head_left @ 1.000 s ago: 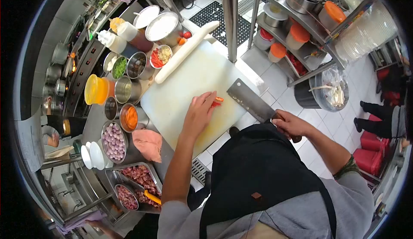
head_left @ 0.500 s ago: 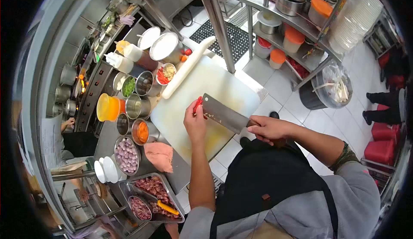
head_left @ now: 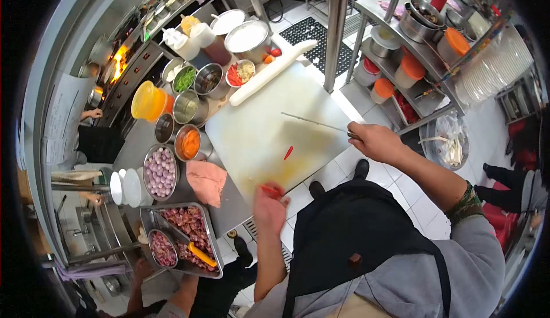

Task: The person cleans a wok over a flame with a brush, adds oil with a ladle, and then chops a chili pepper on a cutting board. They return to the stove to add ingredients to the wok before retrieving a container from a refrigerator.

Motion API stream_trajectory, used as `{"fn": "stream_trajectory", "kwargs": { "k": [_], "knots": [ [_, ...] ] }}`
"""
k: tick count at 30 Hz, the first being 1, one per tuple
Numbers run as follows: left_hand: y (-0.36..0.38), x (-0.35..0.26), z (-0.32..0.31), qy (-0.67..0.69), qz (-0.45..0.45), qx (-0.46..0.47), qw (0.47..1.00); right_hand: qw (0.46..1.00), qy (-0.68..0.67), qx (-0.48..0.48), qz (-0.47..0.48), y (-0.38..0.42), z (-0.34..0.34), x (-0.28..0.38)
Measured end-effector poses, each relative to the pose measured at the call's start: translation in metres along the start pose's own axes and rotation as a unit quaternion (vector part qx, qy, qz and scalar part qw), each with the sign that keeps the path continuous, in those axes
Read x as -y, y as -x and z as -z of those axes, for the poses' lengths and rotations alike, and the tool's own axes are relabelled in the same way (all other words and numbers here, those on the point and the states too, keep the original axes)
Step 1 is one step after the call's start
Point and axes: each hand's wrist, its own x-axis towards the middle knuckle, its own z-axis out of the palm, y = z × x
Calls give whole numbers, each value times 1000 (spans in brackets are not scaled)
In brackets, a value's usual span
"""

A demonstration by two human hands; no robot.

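My left hand (head_left: 270, 208) is closed round red pieces that look like chilli (head_left: 271, 191), at the near edge of the white cutting board (head_left: 252, 140); it is slightly blurred. My right hand (head_left: 375, 142) grips the handle of a cleaver (head_left: 315, 122) beyond the board's right side, the blade held edge-on above the board. One red chilli piece (head_left: 288, 153) lies alone on the board between the hands. Yellowish stains mark the near part of the board. A long white stick-shaped item (head_left: 272, 74) rests along its far left edge.
Metal bowls with red and yellow pieces (head_left: 240, 73), chopped greens (head_left: 184, 79) and shallots (head_left: 160, 172) stand left, beside a pink cloth (head_left: 206, 183). A tray of meat (head_left: 215, 232) is lower left. A steel post (head_left: 335, 37) rises behind the board. Other people stand left and right.
My left hand has moved down toward the board's near edge with the red pieces. The cleaver has moved right and turned edge-on. A red piece now lies on the board.
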Motion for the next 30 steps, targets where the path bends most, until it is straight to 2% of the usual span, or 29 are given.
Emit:
{"fn": "stream_trajectory", "kwargs": {
  "k": [3, 4, 6, 8, 10, 12, 14, 15, 17, 18, 19, 22, 23, 24, 26, 27, 28, 29, 30],
  "knots": [
    [23, 54, 8, 114, 81, -91, 986, 998, 46, 22, 25, 0, -22, 3],
    [21, 67, 10, 141, 80, -116, 980, 994, 61, 81, 32, 6, -29, 5],
    [9, 92, 24, 196, 78, -165, 963, 971, 49, 208, 107, 29, -24, 16],
    [-8, 108, 46, 269, 31, -147, 951, 950, 26, 281, 135, 47, -9, 27],
    [-15, 111, 45, 326, 7, -160, 932, 978, 14, 175, 112, 43, -6, 18],
    [-9, 113, 52, 318, -5, -111, 942, 997, 16, 27, 72, 22, -4, -1],
    [-3, 114, 51, 307, -10, -53, 950, 992, -15, -112, 63, 10, 19, -3],
    [1, 114, 46, 301, -12, -88, 950, 992, -79, -92, 30, 13, 19, -13],
    [4, 115, 61, 292, 0, -74, 954, 996, 34, 61, -60, 23, 23, -29],
    [12, 118, 70, 291, 0, -74, 954, 980, 92, 143, -99, 25, 21, -32],
    [19, 115, 71, 310, 10, -67, 948, 979, 88, 144, -112, 26, 29, -24],
    [40, 116, 84, 299, -15, -75, 951, 995, 88, 17, -44, 10, 32, -13],
    [48, 118, 82, 295, -29, -132, 946, 996, 87, -26, -2, -2, 28, -9],
    [62, 127, 93, 308, -30, -137, 941, 993, 82, -73, 39, -17, 24, -5],
    [68, 138, 118, 322, -31, -123, 938, 982, 127, -95, 98, -52, 10, 1],
    [73, 144, 119, 317, -33, -177, 931, 978, 142, -98, 120, -69, 1, -1],
    [77, 157, 129, 305, -64, -159, 937, 973, 159, -91, 143, -80, -9, -4],
    [85, 171, 137, 326, -78, -177, 925, 976, 168, -69, 120, -91, -16, -1],
    [92, 178, 140, 346, -96, -191, 914, 973, 169, -64, 140, -100, -21, -4]
  ]
}}
